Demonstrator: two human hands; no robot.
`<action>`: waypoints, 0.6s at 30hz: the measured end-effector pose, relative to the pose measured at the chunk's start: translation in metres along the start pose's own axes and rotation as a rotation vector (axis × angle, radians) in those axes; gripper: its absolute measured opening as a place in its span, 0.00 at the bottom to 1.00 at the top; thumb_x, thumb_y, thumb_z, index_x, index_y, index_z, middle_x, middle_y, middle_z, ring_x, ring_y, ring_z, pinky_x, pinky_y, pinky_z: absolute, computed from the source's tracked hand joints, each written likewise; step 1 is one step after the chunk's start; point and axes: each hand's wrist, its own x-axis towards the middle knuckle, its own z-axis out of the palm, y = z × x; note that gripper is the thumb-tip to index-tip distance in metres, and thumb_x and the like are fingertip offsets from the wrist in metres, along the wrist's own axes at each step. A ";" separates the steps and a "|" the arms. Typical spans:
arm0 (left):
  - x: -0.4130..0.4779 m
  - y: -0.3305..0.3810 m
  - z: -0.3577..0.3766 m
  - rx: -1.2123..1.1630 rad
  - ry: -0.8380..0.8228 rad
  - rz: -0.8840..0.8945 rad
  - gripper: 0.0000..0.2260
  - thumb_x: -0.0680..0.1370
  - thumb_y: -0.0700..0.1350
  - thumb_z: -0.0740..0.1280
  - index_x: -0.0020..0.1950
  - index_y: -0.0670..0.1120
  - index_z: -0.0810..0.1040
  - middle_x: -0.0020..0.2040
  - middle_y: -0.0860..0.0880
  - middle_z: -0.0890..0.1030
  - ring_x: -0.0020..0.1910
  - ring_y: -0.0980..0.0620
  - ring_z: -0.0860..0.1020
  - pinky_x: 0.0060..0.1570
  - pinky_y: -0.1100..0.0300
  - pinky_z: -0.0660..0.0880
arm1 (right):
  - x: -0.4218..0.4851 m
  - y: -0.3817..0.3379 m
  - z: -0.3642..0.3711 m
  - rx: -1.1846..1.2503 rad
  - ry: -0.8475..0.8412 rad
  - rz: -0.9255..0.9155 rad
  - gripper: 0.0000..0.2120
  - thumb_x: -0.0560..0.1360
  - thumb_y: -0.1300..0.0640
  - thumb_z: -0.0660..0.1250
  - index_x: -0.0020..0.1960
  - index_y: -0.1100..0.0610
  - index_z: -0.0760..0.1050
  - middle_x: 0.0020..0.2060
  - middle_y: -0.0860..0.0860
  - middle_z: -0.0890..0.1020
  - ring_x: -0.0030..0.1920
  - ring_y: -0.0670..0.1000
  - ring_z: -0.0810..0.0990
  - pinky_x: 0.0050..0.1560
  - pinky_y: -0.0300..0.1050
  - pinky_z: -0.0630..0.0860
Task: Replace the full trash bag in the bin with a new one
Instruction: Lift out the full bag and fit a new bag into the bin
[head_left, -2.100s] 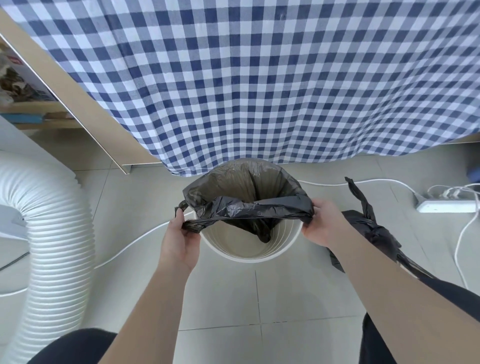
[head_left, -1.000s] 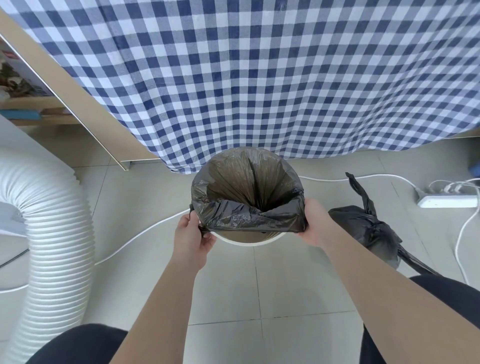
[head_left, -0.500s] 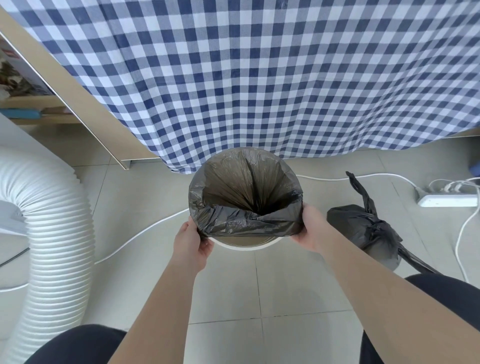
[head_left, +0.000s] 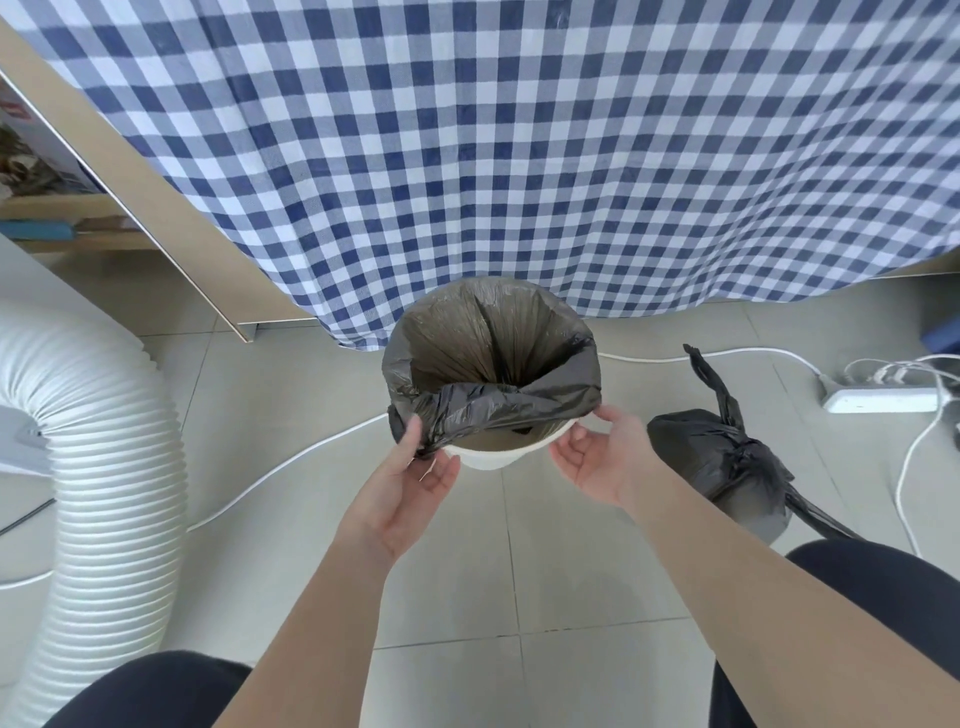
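A white bin (head_left: 493, 458) stands on the tiled floor below a checked cloth. The new black trash bag (head_left: 483, 343) lines it and is folded over the far and side rim. Its near edge (head_left: 498, 405) lies bunched across the opening, leaving the near white rim bare. My left hand (head_left: 410, 483) pinches that bunched edge at the bin's left front. My right hand (head_left: 602, 460) is palm up at the right front, with one fingertip touching the bag's edge. The full bag (head_left: 727, 457), knotted shut, sits on the floor to the right of the bin.
A thick white ribbed hose (head_left: 98, 467) curves along the left. The blue-and-white checked cloth (head_left: 519, 156) hangs just behind the bin. A white power strip (head_left: 878, 400) with cables lies at far right, and a white cable (head_left: 291, 462) crosses the floor. My knees fill the bottom corners.
Both hands have come round from the bin's sides to its near rim and turned palm up. The right hand has loosened its hold. More of the near white rim shows.
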 end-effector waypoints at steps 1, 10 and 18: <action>-0.001 -0.001 -0.001 0.030 -0.023 -0.024 0.07 0.78 0.44 0.75 0.53 0.42 0.82 0.44 0.45 0.82 0.41 0.50 0.80 0.66 0.50 0.78 | 0.000 0.000 0.000 0.025 -0.016 -0.007 0.16 0.81 0.46 0.62 0.51 0.60 0.74 0.30 0.54 0.78 0.34 0.55 0.82 0.49 0.52 0.84; 0.000 -0.004 -0.005 0.050 -0.036 -0.027 0.03 0.83 0.36 0.67 0.53 0.41 0.80 0.55 0.40 0.85 0.55 0.43 0.88 0.57 0.45 0.84 | 0.002 -0.012 0.019 -0.052 0.062 -0.236 0.09 0.83 0.54 0.66 0.59 0.58 0.78 0.48 0.54 0.81 0.49 0.53 0.80 0.50 0.49 0.82; 0.002 -0.007 0.001 -0.088 -0.006 -0.010 0.06 0.84 0.36 0.64 0.59 0.41 0.79 0.55 0.40 0.85 0.45 0.44 0.88 0.57 0.45 0.83 | 0.012 0.001 0.016 -0.033 0.045 -0.188 0.09 0.86 0.59 0.59 0.54 0.62 0.75 0.40 0.55 0.79 0.40 0.51 0.78 0.37 0.44 0.85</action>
